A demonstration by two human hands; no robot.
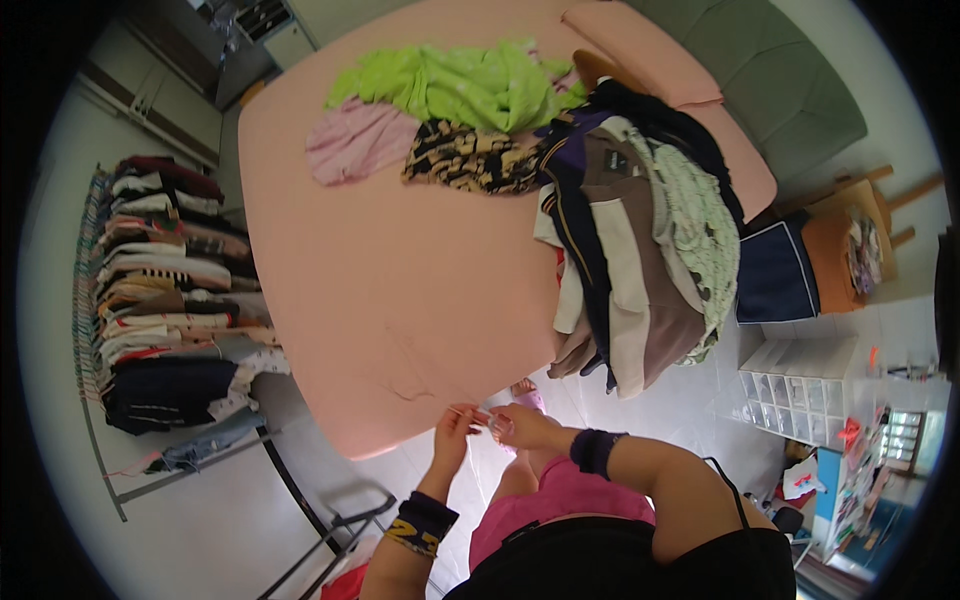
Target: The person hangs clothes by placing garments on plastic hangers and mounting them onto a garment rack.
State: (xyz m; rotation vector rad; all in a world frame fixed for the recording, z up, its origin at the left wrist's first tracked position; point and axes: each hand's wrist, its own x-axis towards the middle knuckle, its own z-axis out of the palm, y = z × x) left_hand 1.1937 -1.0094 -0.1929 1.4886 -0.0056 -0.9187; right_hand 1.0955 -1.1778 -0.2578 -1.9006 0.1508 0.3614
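Observation:
My left hand [456,429] and my right hand [523,425] meet in front of me at the near edge of the bed [405,277], which has a pink fitted sheet. Between their fingertips is a small, thin white object [484,415], too small to identify. My left fingers pinch one end, and my right fingers close around the other. Just beyond them, a thin dark strand or crease [409,391] shows on the sheet. To the right, a pile of garments, with a brown and cream top [634,255] uppermost, hangs partly over the bed's edge.
Farther back lie a lime-green cloth [465,82], a pink cloth [360,142] and a black-and-tan patterned garment [472,157]. A rack of hanging clothes [172,285] stands left. Right are a wooden chair [832,255] and clear storage drawers [795,397]. A black metal frame [330,540] stands lower left.

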